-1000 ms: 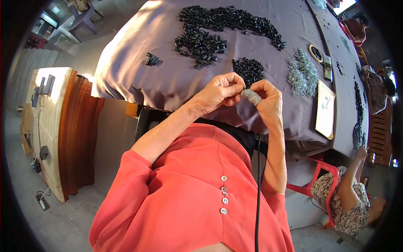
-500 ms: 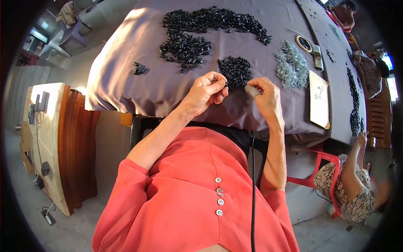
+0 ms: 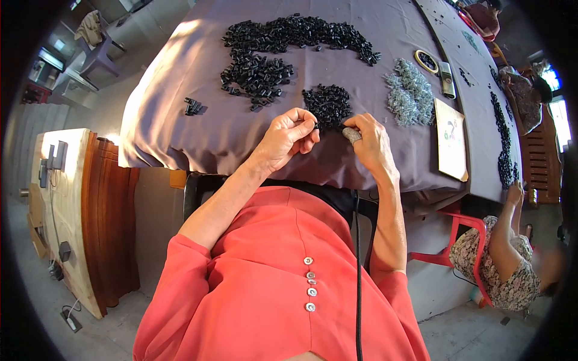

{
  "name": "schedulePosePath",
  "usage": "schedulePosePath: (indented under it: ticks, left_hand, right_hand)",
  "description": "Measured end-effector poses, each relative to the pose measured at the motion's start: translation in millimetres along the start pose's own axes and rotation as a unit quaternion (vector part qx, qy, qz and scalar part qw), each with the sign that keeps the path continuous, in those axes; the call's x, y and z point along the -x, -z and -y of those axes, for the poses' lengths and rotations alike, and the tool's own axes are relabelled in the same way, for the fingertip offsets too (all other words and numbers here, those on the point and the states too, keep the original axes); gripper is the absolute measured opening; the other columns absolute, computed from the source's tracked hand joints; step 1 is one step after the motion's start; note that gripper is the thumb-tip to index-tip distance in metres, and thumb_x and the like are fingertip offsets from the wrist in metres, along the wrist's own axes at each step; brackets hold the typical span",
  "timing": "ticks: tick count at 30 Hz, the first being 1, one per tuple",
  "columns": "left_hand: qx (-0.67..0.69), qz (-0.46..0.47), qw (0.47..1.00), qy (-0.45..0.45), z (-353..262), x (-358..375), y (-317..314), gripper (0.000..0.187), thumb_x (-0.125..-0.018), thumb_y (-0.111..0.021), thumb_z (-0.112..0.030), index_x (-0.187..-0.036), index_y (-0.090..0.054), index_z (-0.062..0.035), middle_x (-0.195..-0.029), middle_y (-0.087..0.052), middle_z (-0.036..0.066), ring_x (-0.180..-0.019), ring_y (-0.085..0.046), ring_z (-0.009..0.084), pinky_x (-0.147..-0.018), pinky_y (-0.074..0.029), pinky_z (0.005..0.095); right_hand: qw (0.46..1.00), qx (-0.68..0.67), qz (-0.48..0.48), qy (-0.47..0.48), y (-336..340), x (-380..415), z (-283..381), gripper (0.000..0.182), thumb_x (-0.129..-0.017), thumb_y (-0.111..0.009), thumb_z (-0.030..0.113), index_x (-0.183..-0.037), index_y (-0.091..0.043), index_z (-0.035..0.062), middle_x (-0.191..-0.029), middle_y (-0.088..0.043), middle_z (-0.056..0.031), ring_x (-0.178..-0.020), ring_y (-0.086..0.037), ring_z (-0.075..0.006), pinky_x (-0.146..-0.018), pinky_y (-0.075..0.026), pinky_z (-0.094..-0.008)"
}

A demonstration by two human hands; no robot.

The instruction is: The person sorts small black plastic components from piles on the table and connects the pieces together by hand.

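My left hand (image 3: pixel 290 139) is closed in a pinch, with a small black piece (image 3: pixel 316 126) between thumb and forefinger. To its right, my right hand (image 3: pixel 370 143) has its fingers drawn together at the right edge of a small heap of black pieces (image 3: pixel 328 103). A rough grey wrap (image 3: pixel 352 135) sits around one of its fingers. I cannot tell what its fingertips hold. Both hands are at the near edge of the cloth-covered table (image 3: pixel 361 78).
Larger heaps of black pieces (image 3: pixel 256 75) lie farther back. On the right are a pile of clear small parts (image 3: pixel 409 93), a tape roll (image 3: pixel 426 61), a pale board (image 3: pixel 451 139) and a banknote-like item (image 3: pixel 447 80). Another person (image 3: pixel 503 259) sits at the right.
My right hand has swung in toward the black heap, its fingertips now at the heap's edge. My left hand keeps its pinch. The whole view has shifted slightly.
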State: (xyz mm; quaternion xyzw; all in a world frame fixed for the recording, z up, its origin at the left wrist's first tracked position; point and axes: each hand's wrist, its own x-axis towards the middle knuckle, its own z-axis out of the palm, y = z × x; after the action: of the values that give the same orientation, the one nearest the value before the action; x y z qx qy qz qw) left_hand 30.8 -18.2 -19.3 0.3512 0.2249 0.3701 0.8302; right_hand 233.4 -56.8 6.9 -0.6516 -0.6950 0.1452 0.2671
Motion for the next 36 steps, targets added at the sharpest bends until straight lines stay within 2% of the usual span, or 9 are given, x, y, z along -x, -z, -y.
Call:
schedulePosePath:
  ticks: [9, 12, 15, 18, 21, 24, 25, 32, 36]
  left_hand:
    - [0.002, -0.001, 1.000, 0.007, -1, 0, 0, 0.007, -0.090, -0.052, -0.016, -0.093, -0.052, -0.0095, -0.075, -0.059, 0.005, -0.058, -0.053, 0.0086, -0.052, -0.040, 0.0204]
    - [0.002, -0.001, 1.000, 0.007, -2, -1, 0, 0.007, -0.090, -0.052, -0.016, -0.093, -0.052, -0.0094, -0.075, -0.059, 0.005, -0.058, -0.053, 0.0088, -0.052, -0.040, 0.0205]
    - [0.003, -0.004, 1.000, 0.008, -1, 0, -1, 0.007, -0.090, -0.052, -0.016, -0.093, -0.052, -0.0094, -0.076, -0.059, 0.005, -0.058, -0.053, 0.0093, -0.052, -0.040, 0.0210]
    - [0.003, -0.004, 1.000, 0.004, -1, 0, -1, 0.007, -0.090, -0.052, -0.015, -0.093, -0.052, -0.0093, -0.076, -0.059, 0.006, -0.058, -0.053, 0.0099, -0.053, -0.040, 0.0215]
    - [0.004, -0.006, 1.000, -0.001, 0, 1, -2, 0.006, -0.090, -0.051, -0.015, -0.093, -0.052, -0.0092, -0.076, -0.059, 0.006, -0.059, -0.054, 0.0104, -0.053, -0.040, 0.0218]
    - [0.010, -0.002, 1.000, -0.006, 0, 0, -1, 0.006, -0.090, -0.051, -0.014, -0.094, -0.051, -0.0092, -0.076, -0.059, 0.007, -0.059, -0.054, 0.0108, -0.053, -0.040, 0.0221]
    - [0.013, -0.001, 1.000, -0.006, 1, -1, 0, 0.006, -0.090, -0.051, -0.014, -0.094, -0.051, -0.0092, -0.076, -0.059, 0.007, -0.059, -0.054, 0.0110, -0.053, -0.040, 0.0222]
    - [0.016, -0.005, 1.000, -0.005, 0, 0, 0, 0.006, -0.090, -0.051, -0.013, -0.094, -0.050, -0.0086, -0.077, -0.059, 0.007, -0.061, -0.054, 0.0113, -0.054, -0.040, 0.0228]
    - [0.010, -0.015, 1.000, -0.001, 1, 0, -1, 0.006, -0.090, -0.051, -0.014, -0.094, -0.050, -0.0087, -0.076, -0.059, 0.006, -0.060, -0.053, 0.0109, -0.054, -0.039, 0.0226]
  right_hand:
    - [0.999, -0.041, -0.008, -0.017, 5, -3, 2, 0.011, -0.073, -0.054, 0.000, -0.083, -0.051, 0.0010, -0.082, -0.057, -0.0149, -0.078, -0.054, -0.0342, -0.069, -0.042, -0.0397]
    - [0.994, -0.100, -0.036, -0.039, 4, -6, -1, 0.016, -0.073, -0.050, -0.003, -0.088, -0.052, 0.0004, -0.079, -0.057, -0.0148, -0.075, -0.054, -0.0327, -0.069, -0.043, -0.0370]
    - [0.980, -0.170, -0.104, -0.017, 3, -7, 2, 0.024, -0.073, -0.047, -0.005, -0.095, -0.055, 0.0003, -0.080, -0.058, -0.0144, -0.074, -0.056, -0.0284, -0.069, -0.043, -0.0337]
    - [0.986, -0.153, -0.050, -0.038, 8, -7, -3, 0.030, -0.072, -0.045, -0.008, -0.099, -0.057, 0.0005, -0.081, -0.061, -0.0133, -0.071, -0.060, -0.0213, -0.067, -0.046, -0.0302]
    - [0.965, -0.239, -0.046, -0.099, 8, -6, 5, 0.028, -0.074, -0.044, -0.010, -0.097, -0.059, -0.0011, -0.081, -0.063, -0.0120, -0.067, -0.061, -0.0153, -0.063, -0.049, -0.0263]
    - [0.952, -0.288, -0.065, -0.082, -1, -9, 2, 0.019, -0.083, -0.049, -0.004, -0.100, -0.057, -0.0027, -0.077, -0.062, -0.0080, -0.064, -0.060, -0.0119, -0.061, -0.050, -0.0241]
    - [0.947, -0.305, -0.060, -0.077, -3, -10, 2, 0.018, -0.085, -0.052, 0.000, -0.102, -0.057, -0.0041, -0.079, -0.062, -0.0089, -0.067, -0.061, -0.0134, -0.063, -0.052, -0.0248]
    - [0.933, -0.346, -0.027, -0.098, -6, -6, 14, 0.016, -0.085, -0.055, 0.003, -0.099, -0.058, -0.0032, -0.079, -0.062, -0.0083, -0.069, -0.062, -0.0133, -0.063, -0.052, -0.0249]
    - [0.941, -0.324, -0.029, -0.090, -4, -5, 21, 0.011, -0.083, -0.056, 0.001, -0.094, -0.058, -0.0015, -0.077, -0.061, -0.0055, -0.065, -0.059, -0.0101, -0.059, -0.049, -0.0225]
